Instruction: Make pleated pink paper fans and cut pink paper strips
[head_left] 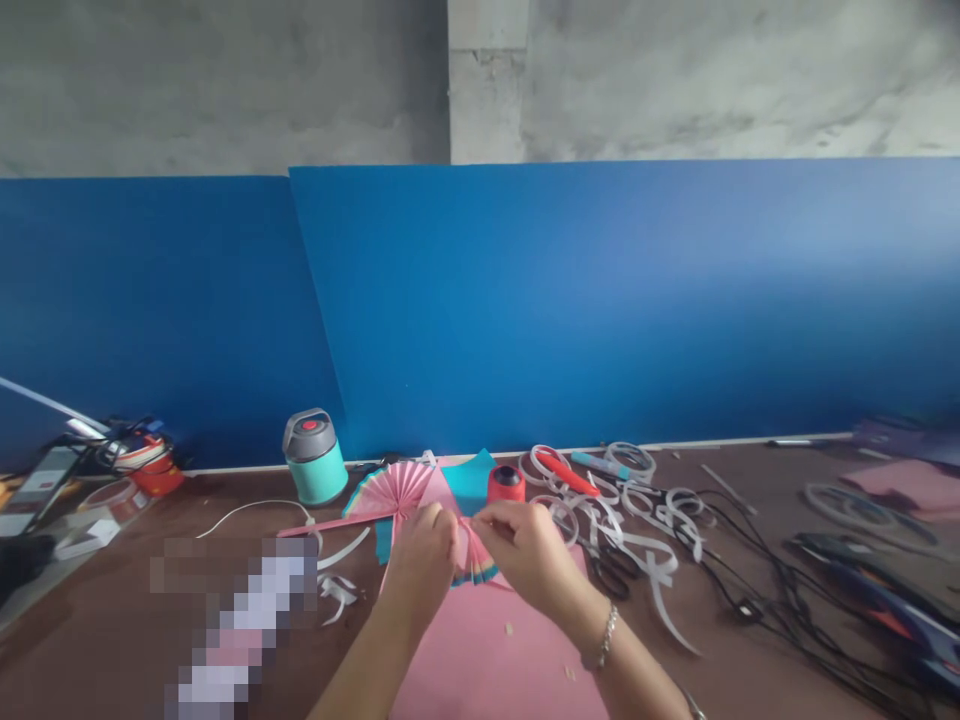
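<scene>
**Pinching gathered pleats from both sides**

Holding the lower pleated paper fan (475, 572) at its narrow gathered part, between the left hand (424, 552) and the right hand (525, 550) and over the pink sheet (495, 650), probably to stop the folds springing apart. With the upper pleated paper fan (399, 487) lying spread just beyond the left hand, perhaps to spare its creases from crushing. With the tangled white strips (654, 552) off to the right on the brown table (90, 650), likely for easy reach.

Curling the left hand almost into a fist, knuckles up, closed on the paper, exact contact partly hidden. Meeting it from the opposite side with the right hand, fingertips bunched in a narrow pinch on the pleats. Slanting both forearms inward from below, with a bracelet (607, 636) at the right wrist.
</scene>
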